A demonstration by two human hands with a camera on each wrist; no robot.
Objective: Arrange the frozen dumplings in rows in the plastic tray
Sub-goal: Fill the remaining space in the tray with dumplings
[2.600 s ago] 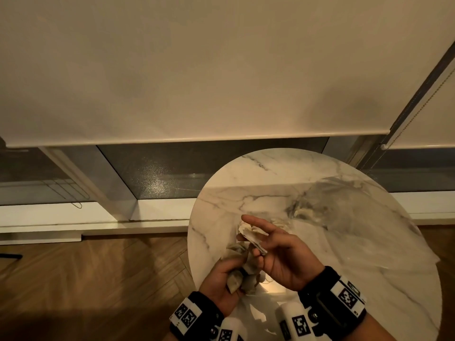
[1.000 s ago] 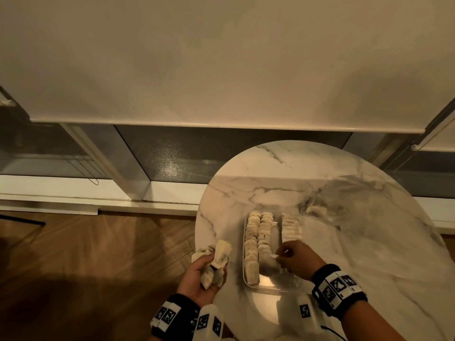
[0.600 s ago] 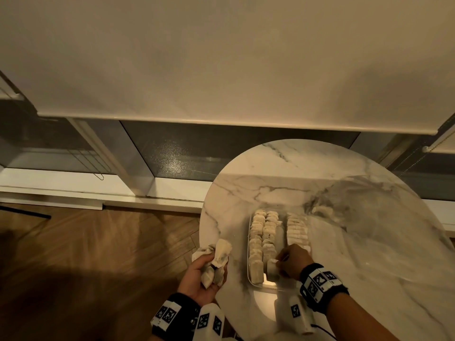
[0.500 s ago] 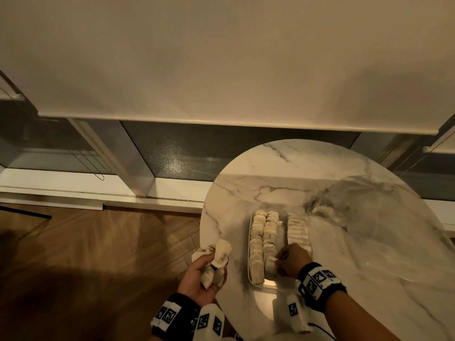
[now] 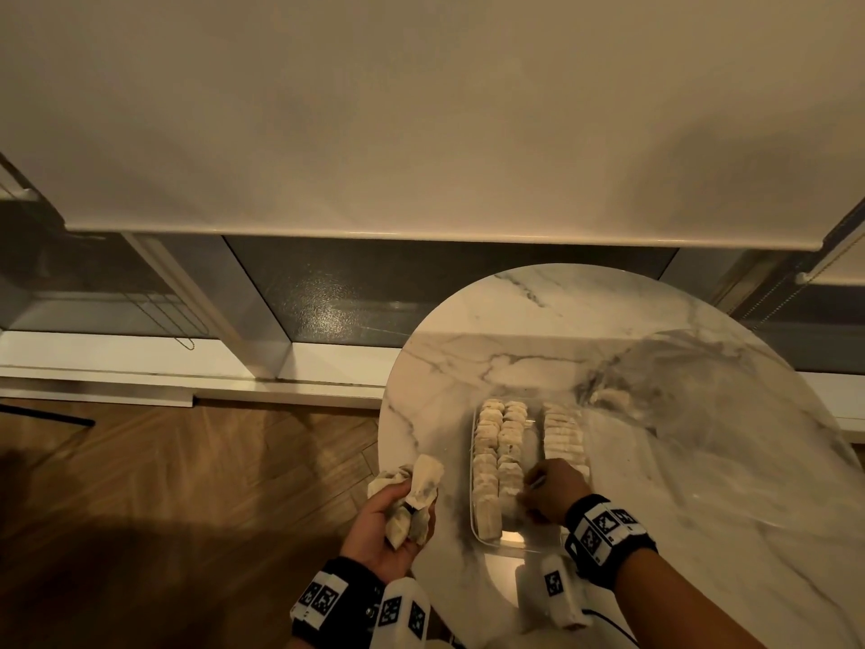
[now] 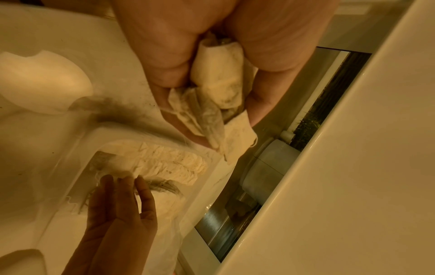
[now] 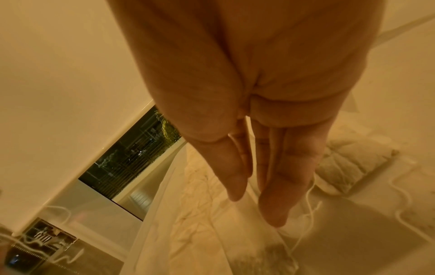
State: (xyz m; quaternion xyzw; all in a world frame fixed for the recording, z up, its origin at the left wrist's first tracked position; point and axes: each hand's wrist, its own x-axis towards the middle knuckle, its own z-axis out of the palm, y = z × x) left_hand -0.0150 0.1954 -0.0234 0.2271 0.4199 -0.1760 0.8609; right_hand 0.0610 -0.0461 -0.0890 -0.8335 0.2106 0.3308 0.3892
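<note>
Marble-topped round table (image 5: 702, 461) bore the clear plastic tray (image 5: 473, 508) of pale dumpling rows (image 5: 496, 456). Her left hand (image 5: 381, 522) clutched several dumplings (image 5: 416, 496); her right hand (image 5: 554, 489), fingers straight, nudged the middle row. Gentle, even pressing would keep it upright.

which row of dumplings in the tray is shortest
The right row: it stops near the right hand, well short of the tray front, while the left row and middle row run closer.
</note>
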